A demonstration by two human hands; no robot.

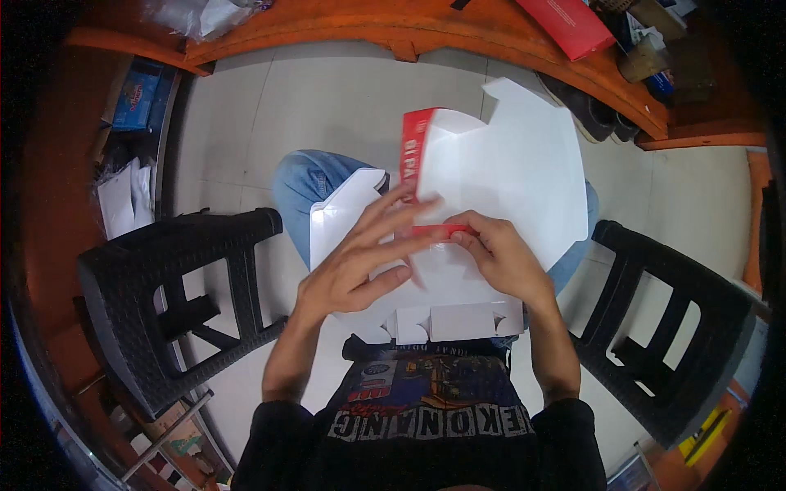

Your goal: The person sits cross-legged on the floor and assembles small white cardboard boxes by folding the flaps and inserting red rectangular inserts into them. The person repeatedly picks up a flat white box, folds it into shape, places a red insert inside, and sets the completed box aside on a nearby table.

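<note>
A partly folded cardboard box [516, 155], white inside and red outside, lies across my lap. Its red side wall [415, 147] stands up along the left of the large white panel. My left hand [360, 254] is over the middle of the cardboard with fingers spread, slightly blurred; whether its fingertips touch the card I cannot tell. Thumb and fingers of my right hand [503, 254] pinch a small red-edged flap [438, 232] near the centre. Another white panel [344, 213] reaches out to the left, and cut white flaps [458, 323] lie close to my waist.
Black plastic stools stand at my left [123, 286] and right [704, 327]. An orange wooden table [327, 41] curves across the far side, bearing a red box [569, 29] and plastic bags [201, 16]. Dark shoes [585, 110] sit beneath it. A blue box [135, 102] is on the left shelf.
</note>
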